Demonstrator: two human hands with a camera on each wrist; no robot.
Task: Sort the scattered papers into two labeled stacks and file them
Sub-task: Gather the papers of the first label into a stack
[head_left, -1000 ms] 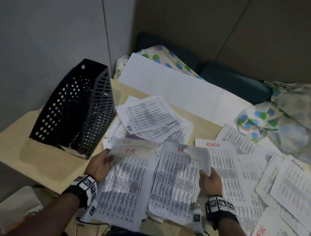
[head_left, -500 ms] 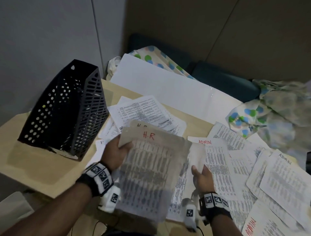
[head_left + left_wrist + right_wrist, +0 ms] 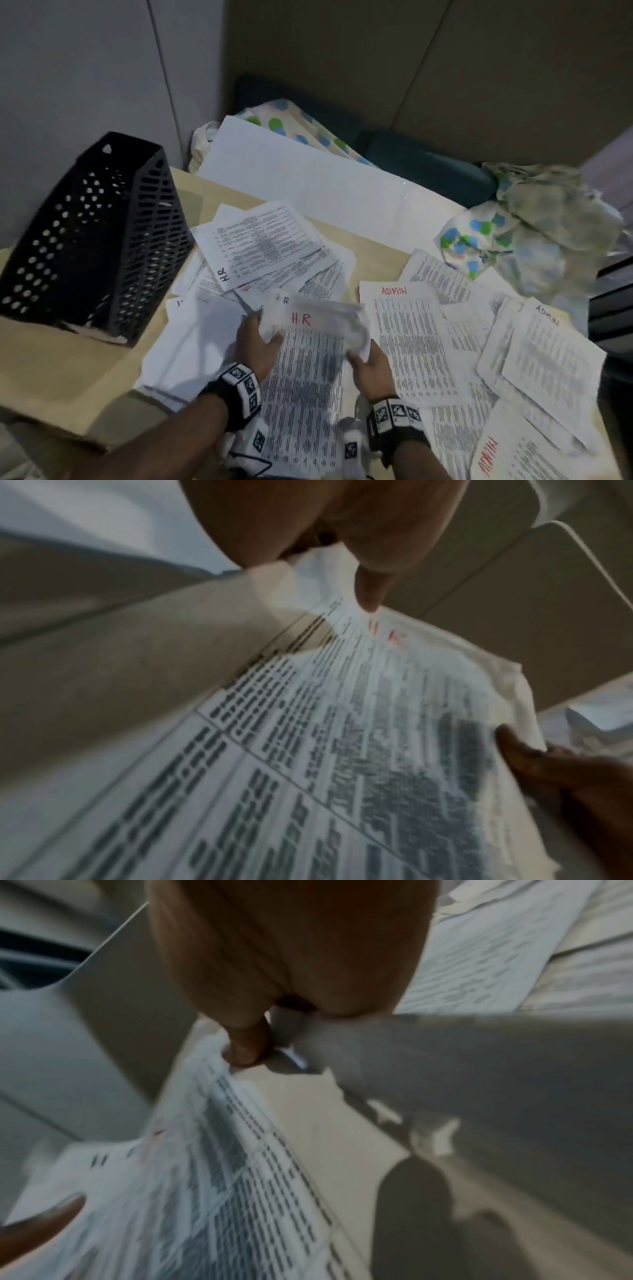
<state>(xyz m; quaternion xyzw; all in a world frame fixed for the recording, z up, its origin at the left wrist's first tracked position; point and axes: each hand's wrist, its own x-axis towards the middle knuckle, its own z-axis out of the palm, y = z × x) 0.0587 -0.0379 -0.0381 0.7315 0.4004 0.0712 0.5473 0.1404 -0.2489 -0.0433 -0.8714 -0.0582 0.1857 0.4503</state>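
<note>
— So, where's the HR sheet [image 3: 308, 370]?
— I hold it above the tabletop [image 3: 61, 370], left hand [image 3: 255, 344] and right hand [image 3: 368, 368] gripping its top corners.
— And the ADMIN sheet [image 3: 407, 339]?
— Lying flat just right of it.

Thin printed paper sheets [image 3: 308, 377] — matt, slightly crumpled; perforated black plastic file holder [image 3: 96, 236]; smooth pale wood-look worktop [image 3: 68, 370]; soft dotted cloth [image 3: 513, 236] — rumpled.
</note>
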